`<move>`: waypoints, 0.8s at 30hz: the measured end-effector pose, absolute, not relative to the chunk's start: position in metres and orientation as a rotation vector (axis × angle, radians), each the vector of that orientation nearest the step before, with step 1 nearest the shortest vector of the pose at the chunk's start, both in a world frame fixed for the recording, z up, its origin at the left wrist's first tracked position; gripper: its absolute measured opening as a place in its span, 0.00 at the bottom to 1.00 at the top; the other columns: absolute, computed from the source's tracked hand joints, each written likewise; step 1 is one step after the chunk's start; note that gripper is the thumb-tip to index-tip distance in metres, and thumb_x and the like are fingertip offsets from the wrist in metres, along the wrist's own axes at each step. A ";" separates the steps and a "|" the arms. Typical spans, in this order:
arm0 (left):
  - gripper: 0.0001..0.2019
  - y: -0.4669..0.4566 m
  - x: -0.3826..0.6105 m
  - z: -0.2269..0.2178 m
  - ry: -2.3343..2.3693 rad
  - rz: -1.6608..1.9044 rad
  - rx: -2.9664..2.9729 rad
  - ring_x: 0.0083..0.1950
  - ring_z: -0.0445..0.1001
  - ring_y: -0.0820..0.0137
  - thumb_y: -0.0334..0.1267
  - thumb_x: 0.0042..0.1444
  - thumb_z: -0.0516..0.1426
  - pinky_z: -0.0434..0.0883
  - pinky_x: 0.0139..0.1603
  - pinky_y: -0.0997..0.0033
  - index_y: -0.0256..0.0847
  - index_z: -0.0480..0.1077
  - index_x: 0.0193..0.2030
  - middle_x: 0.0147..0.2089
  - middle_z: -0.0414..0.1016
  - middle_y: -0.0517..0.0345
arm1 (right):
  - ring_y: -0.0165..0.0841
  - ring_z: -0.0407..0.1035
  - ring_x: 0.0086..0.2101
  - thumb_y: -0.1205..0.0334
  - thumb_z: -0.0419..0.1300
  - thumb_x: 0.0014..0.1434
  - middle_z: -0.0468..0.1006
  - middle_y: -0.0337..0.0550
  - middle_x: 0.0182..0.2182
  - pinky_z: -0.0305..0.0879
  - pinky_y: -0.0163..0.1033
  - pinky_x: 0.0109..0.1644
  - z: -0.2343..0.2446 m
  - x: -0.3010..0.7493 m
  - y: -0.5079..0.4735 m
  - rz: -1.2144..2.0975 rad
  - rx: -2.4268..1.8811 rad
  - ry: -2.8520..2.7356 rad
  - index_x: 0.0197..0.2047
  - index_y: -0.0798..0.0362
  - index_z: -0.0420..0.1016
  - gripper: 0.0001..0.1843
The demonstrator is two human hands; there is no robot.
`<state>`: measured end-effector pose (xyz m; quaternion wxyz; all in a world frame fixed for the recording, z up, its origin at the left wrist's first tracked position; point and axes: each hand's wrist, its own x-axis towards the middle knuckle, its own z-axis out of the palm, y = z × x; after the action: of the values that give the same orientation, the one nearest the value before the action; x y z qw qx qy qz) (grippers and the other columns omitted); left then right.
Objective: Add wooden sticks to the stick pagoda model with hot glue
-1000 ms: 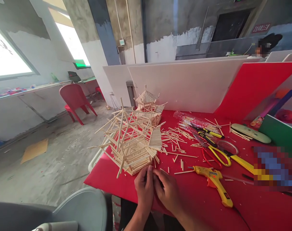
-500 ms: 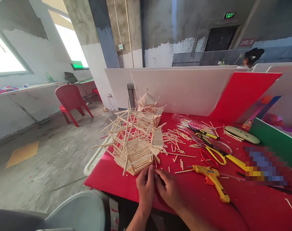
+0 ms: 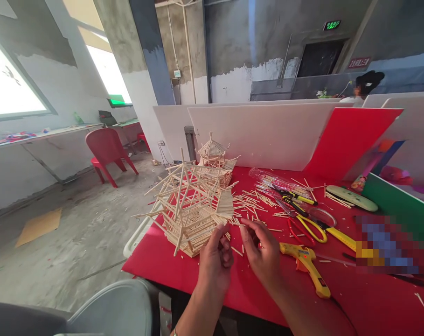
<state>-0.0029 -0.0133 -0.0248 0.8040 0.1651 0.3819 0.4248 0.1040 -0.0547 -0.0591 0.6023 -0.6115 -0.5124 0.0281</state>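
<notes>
My left hand (image 3: 217, 259) is closed in a pinch beside the near right corner of a model pavilion (image 3: 194, 224) built from thin wooden sticks. What its fingertips hold, if anything, is too small to make out. Across a small gap, my right hand (image 3: 264, 254) pinches a short, pale wooden stick (image 3: 239, 225) between thumb and forefinger. The pavilion has a slatted base and an open roof frame, with one slatted roof panel (image 3: 226, 204) on its right side. Behind it stands a second stick pavilion (image 3: 212, 151) with a slatted, pointed roof.
Loose sticks (image 3: 250, 201) lie scattered on the red tabletop (image 3: 253, 298). A yellow glue gun (image 3: 311, 270) rests right of my hands, with pliers (image 3: 295, 203), yellow-handled scissors (image 3: 313, 228) and a green oval case (image 3: 351, 198) farther back. White boards (image 3: 257, 135) stand behind.
My hands have risen from the table edge and moved apart. The right has shifted rightward, and a short stick now shows at its fingertips. The camera view has tilted slightly.
</notes>
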 end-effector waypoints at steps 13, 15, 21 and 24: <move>0.12 -0.005 0.011 -0.015 0.847 0.947 0.281 0.12 0.50 0.84 0.36 0.39 0.65 0.43 0.12 0.82 0.38 0.65 0.25 0.14 0.61 0.70 | 0.34 0.70 0.37 0.64 0.55 0.64 0.77 0.44 0.34 0.67 0.39 0.42 -0.028 0.112 -0.029 -0.194 -1.400 -1.468 0.43 0.51 0.77 0.09; 0.11 -0.004 0.010 -0.016 0.847 0.949 0.312 0.12 0.50 0.84 0.36 0.39 0.65 0.43 0.13 0.82 0.38 0.67 0.26 0.14 0.60 0.70 | 0.34 0.70 0.37 0.64 0.55 0.64 0.77 0.44 0.34 0.67 0.39 0.42 -0.027 0.113 -0.028 -0.199 -1.417 -1.467 0.43 0.51 0.77 0.09; 0.11 -0.002 0.005 -0.019 0.828 0.915 0.344 0.12 0.50 0.84 0.37 0.37 0.65 0.43 0.13 0.82 0.37 0.67 0.26 0.13 0.58 0.71 | 0.34 0.71 0.37 0.63 0.55 0.64 0.77 0.44 0.34 0.67 0.39 0.42 -0.027 0.111 -0.028 -0.202 -1.415 -1.466 0.43 0.51 0.77 0.09; 0.10 -0.002 0.003 -0.020 0.821 0.909 0.350 0.13 0.50 0.84 0.35 0.37 0.64 0.44 0.13 0.81 0.37 0.66 0.24 0.13 0.59 0.70 | 0.34 0.71 0.37 0.64 0.54 0.64 0.78 0.44 0.35 0.67 0.38 0.42 -0.027 0.110 -0.030 -0.173 -1.409 -1.450 0.44 0.50 0.77 0.10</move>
<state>0.0034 -0.0017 -0.0198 0.8040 0.1633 0.3831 0.4244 0.1098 -0.0296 -0.0272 0.5281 -0.5896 -0.6067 -0.0725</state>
